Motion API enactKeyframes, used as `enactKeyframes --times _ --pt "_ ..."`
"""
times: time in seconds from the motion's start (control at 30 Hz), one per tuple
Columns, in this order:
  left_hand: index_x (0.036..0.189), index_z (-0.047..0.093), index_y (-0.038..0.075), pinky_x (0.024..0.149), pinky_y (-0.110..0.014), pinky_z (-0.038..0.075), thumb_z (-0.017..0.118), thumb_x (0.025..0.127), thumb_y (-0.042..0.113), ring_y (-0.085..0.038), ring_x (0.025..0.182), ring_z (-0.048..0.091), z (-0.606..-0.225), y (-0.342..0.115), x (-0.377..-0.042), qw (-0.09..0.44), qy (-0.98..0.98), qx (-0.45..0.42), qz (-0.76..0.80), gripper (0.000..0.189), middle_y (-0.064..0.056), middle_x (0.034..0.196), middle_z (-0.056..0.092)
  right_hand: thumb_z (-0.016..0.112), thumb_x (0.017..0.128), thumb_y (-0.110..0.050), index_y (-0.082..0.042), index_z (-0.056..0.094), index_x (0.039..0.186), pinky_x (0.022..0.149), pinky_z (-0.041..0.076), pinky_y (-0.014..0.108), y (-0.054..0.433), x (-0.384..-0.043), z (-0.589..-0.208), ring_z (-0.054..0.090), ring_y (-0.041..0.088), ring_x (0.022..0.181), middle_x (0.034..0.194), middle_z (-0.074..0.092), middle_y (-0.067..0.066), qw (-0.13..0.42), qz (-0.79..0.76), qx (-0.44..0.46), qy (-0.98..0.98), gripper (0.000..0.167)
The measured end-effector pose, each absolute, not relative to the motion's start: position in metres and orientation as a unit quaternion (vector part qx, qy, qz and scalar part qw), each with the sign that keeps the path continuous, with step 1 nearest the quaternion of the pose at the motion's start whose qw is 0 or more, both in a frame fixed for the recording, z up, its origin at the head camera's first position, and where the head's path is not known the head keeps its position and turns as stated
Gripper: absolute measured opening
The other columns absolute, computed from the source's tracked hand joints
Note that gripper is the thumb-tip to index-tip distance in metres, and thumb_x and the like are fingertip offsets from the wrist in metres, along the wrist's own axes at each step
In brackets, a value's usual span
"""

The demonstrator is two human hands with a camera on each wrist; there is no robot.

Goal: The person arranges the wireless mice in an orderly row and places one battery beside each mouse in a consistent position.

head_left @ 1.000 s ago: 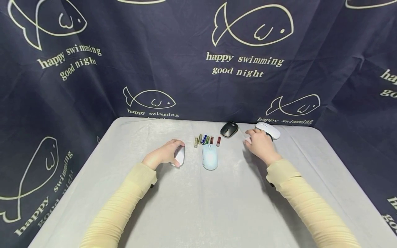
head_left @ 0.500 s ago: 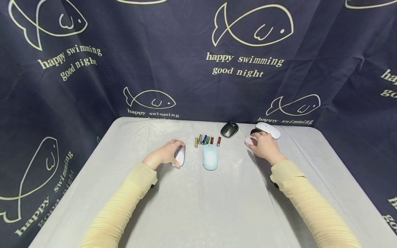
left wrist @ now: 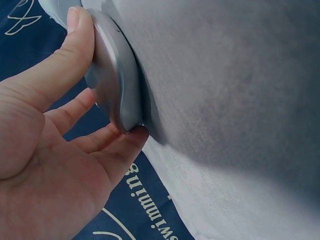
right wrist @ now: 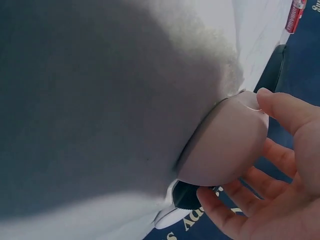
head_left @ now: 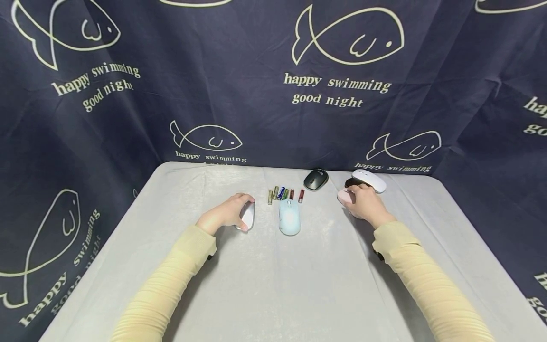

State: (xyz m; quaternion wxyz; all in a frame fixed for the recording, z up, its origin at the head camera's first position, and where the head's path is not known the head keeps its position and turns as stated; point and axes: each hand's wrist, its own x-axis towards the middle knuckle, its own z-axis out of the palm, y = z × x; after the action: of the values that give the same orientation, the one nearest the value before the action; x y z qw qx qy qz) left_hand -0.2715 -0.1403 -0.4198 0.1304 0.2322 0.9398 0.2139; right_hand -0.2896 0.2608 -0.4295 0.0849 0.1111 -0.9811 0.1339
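While the left hand stayed curled round the silver mouse on the table, thumb on one flank and fingers under the other, nothing on that side had shifted. Next came the pale blue mouse below the row of batteries, then the black mouse, all untouched. Over the last second the right hand had drawn back from the white mouse and closed its thumb and fingers about the pink mouse, which lay flat on the table just beside it. Both hands now seemed to have a hold on a mouse, neither lifted.
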Motion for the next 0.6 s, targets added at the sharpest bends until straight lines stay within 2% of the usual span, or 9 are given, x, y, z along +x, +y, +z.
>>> enactKeyframes --times 0.6 --pt "0.133 0.044 0.004 0.108 -0.049 0.034 0.086 0.06 0.014 -0.038 0.126 0.04 -0.4188 -0.1404 -0.2708 0.131 0.94 0.229 0.218 0.085 -0.024 0.14 0.039 0.07 0.08 -0.022 0.005 0.06 0.116 0.094 0.041 0.057 0.2626 -0.294 -0.4317 0.051 0.05 0.107 0.116 0.055 0.03 0.087 0.137 0.12 -0.979 0.046"
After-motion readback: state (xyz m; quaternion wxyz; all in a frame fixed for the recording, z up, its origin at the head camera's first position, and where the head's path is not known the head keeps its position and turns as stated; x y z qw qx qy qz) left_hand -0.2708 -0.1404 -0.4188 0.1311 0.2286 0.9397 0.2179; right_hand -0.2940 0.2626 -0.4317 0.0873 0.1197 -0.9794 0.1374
